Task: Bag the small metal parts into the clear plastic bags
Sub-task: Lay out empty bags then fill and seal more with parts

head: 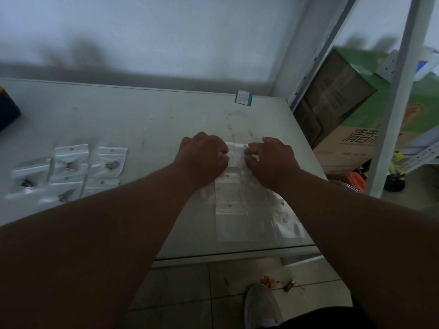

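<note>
My left hand (203, 153) and my right hand (270, 160) both pinch a small clear plastic bag (236, 154) between them, over the right part of the pale table (154, 119). Whether a part lies inside that bag is hidden by my fingers. Under my wrists lies a loose pile of empty clear bags (240, 210) reaching to the table's front edge. At the left, several filled bags (71, 169) lie flat in rows, each with a small dark metal part (70, 165) inside.
A green-and-white label (243, 98) sits at the table's far edge by the wall. A dark object (7, 110) is at the far left. Right of the table stand a metal rack upright (394, 96) and cardboard boxes (351, 110). My shoe (261, 305) is on the tiled floor.
</note>
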